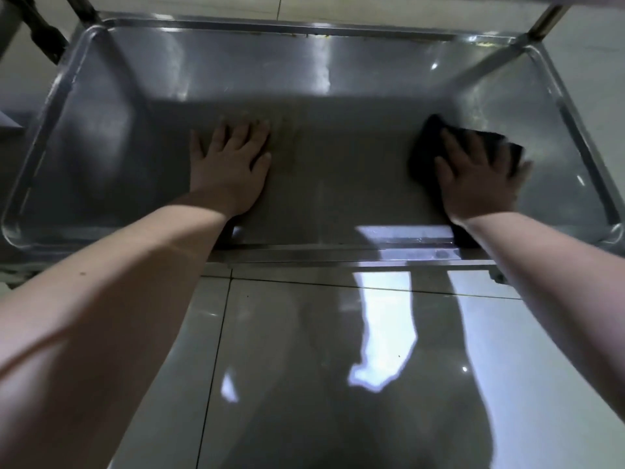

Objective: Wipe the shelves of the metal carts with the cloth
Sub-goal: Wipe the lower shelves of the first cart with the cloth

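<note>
Both bare forearms reach in from the bottom corners, cut off at the frame edge, above glossy floor tiles (304, 367) with bright glare. Beyond them lies the metal cart's shelf (338, 184), a shallow steel tray with a raised rim and rounded corners. The left hand (230, 167) lies flat on the shelf left of centre, fingers straight and slightly spread, holding nothing. The right hand (480, 177) lies flat on the dark cloth (426, 143) on the right half of the shelf, well apart from the left. Its fingers are straight, not curled round the cloth. Its outer fingertips are smeared by blur, and most of the cloth is hidden under the palm, so its shape is hard to make out. Bare steel lies between the hands, toward the far rim and out to both side rims. An upright post (548, 22) rises at the far right corner, cut off at the top. A dark, unclear upright shows at the far left.
</note>
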### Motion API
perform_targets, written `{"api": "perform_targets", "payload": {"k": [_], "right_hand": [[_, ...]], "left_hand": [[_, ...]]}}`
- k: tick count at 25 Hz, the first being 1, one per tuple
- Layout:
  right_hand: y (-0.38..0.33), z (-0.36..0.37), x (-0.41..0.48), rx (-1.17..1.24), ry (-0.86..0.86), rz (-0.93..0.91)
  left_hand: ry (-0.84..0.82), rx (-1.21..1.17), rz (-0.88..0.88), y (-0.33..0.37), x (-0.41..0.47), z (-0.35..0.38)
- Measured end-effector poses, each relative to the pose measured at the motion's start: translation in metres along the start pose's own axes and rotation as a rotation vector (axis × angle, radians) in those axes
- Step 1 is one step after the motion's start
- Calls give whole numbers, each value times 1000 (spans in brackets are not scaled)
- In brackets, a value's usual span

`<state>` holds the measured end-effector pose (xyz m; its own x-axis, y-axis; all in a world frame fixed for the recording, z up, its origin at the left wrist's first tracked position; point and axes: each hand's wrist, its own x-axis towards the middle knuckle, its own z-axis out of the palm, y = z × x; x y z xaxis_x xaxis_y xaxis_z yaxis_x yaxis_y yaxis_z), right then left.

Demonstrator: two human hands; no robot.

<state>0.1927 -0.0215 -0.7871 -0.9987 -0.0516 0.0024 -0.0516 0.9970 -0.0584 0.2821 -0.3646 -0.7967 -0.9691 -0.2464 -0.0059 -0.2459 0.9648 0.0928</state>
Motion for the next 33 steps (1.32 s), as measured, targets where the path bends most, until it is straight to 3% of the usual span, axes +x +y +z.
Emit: {"api": "perform_targets", "payload": {"k": [2, 3, 4, 7, 9, 11, 14, 17, 19, 22, 24, 26, 28, 31, 33], "right_hand": [[-6, -5, -3, 46, -35, 254], [-29, -4, -12, 45, -37, 261], [-56, -1, -28, 46, -50, 172], [-125, 14, -95, 21, -70, -357], [-117, 8, -106, -5, -113, -540], [-69, -1, -86, -29, -59, -494], [18, -12, -62, 1, -84, -133], [6, -12, -73, 34, -131, 130], [-58, -7, -91, 16, -174, 32], [-154, 3, -132, 36, -198, -346], [-180, -5, -132, 107, -302, -433], [-170, -12, -106, 230, -362, -380], [-146, -16, -78, 238, -319, -338], [-126, -16, -51, 463, -297, -90], [-134, -11, -49, 463, -287, -30]], "left_hand": [[11, 3, 0, 0, 1, 0], [9, 3, -5, 0, 1, 0], [6, 4, -7, 1, 0, 0], [7, -8, -8, 0, -2, -1], [-4, -25, 1, -2, -4, -2], [-5, -29, 5, -2, -5, -3], [-1, -6, -11, 2, -5, -1], [-13, 8, -13, 7, -6, -2], [-10, -13, -6, 7, -9, -5], [21, -149, -16, 5, -9, -21], [43, -277, -41, 10, -13, -36], [35, -344, -16, 29, -29, -44], [-13, -319, 71, 61, -56, -40], [-98, -99, 172, 98, -84, -20], [-80, -26, 144, 89, -86, -15]]}}
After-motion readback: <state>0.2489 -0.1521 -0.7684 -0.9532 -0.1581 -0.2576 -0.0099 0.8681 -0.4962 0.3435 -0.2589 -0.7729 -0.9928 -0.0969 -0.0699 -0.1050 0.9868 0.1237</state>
